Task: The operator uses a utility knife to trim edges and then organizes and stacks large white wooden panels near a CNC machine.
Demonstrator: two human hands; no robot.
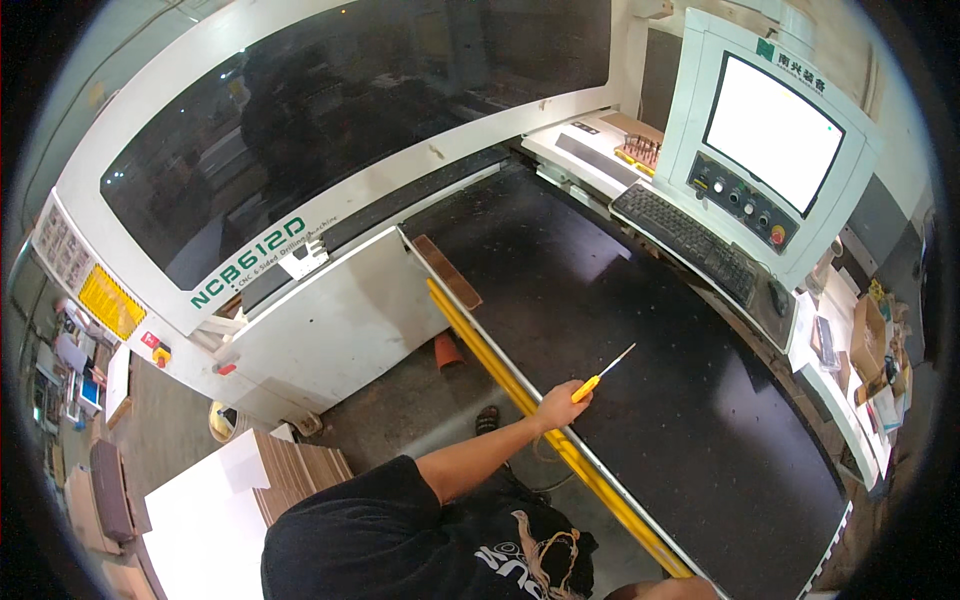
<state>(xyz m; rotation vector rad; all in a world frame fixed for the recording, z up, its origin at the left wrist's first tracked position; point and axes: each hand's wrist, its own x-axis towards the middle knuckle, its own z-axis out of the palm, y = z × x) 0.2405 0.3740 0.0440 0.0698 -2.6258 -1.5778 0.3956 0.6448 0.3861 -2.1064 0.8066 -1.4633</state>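
Observation:
A screwdriver [588, 387] with a yellow handle and a thin metal shaft is gripped in my left hand [562, 407]. Its tip points away to the right, above the black table [690, 400]. My left wrist crosses the table's metal edge and the yellow rail [500, 375] beneath it. At the bottom of the view, my right hand [682, 590] is by the near end of that rail. Only part of it shows, and its fingers are cut off by the lower edge.
A white drilling machine [370, 190] with a dark window stands at the far left. A brown strip [447, 272] lies on the table's left edge. Rightward are a control panel [750, 150], a keyboard [690, 240] and a mouse [779, 297]. Stacked boards [300, 470] stand lower left.

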